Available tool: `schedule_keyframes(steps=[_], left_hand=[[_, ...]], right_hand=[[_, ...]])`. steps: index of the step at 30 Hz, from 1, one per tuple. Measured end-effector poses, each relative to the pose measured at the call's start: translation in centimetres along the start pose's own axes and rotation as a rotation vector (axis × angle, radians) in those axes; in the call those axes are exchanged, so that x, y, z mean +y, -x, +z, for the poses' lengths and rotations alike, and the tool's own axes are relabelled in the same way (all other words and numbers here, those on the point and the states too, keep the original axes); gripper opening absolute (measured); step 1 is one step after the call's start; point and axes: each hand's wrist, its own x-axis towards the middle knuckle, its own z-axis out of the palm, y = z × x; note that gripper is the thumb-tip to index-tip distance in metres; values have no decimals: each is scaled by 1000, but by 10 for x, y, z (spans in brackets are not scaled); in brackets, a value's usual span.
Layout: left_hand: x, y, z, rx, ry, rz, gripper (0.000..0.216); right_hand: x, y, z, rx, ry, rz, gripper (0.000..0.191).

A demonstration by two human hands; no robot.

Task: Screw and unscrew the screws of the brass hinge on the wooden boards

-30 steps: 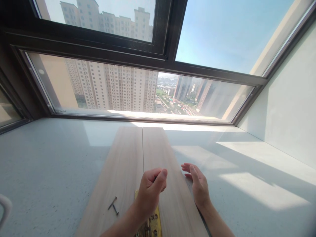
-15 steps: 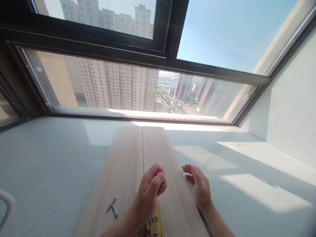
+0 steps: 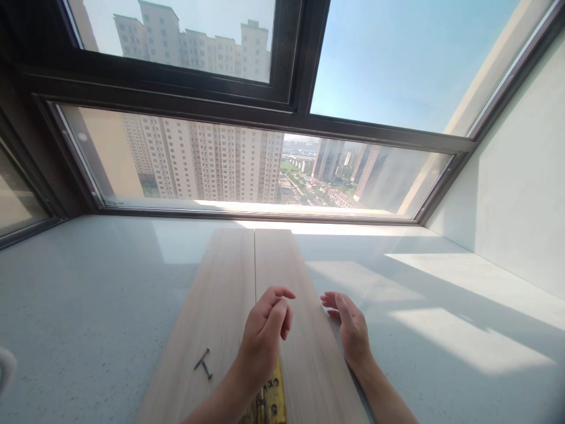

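Observation:
Two pale wooden boards [image 3: 220,306] lie side by side on a white stone windowsill [image 3: 88,306], their seam running away from me. A brass hinge [image 3: 270,400] straddles the seam at the near end, partly hidden by my left wrist. My left hand [image 3: 262,335] hovers above the hinge with its fingers loosely curled and apart, holding nothing. My right hand [image 3: 348,330] rests edge-down at the right board's outer edge, fingers stretched out. Two dark screws [image 3: 203,363] lie crossed on the left board, left of my left hand.
A large dark-framed window [image 3: 291,112] closes off the far side of the sill, with tower blocks outside. A white wall [image 3: 516,176] bounds the sill on the right. Sunlight falls in patches on the right of the sill. A white object [image 3: 5,368] shows at the left edge.
My left hand has loosened from a closed pinch to slack, parted fingers. My right hand has stayed at the board's edge. The view tipped slightly downward.

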Motion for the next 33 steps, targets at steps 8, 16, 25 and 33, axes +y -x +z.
schedule_keyframes(steps=[8, 16, 25, 33], left_hand=[[-12, 1, 2, 77, -13, 85, 52], [-12, -4, -3, -115, 72, 14, 61], [-2, 4, -8, -224, 35, 63, 20], [-1, -3, -25, -175, -58, 74, 20]], right_hand=[[0, 0, 0, -20, 35, 2, 44], [-3, 2, 0, -4, 54, 0, 44], [-2, 1, 0, -18, 72, -8, 43], [-3, 1, 1, -24, 80, -1, 42]])
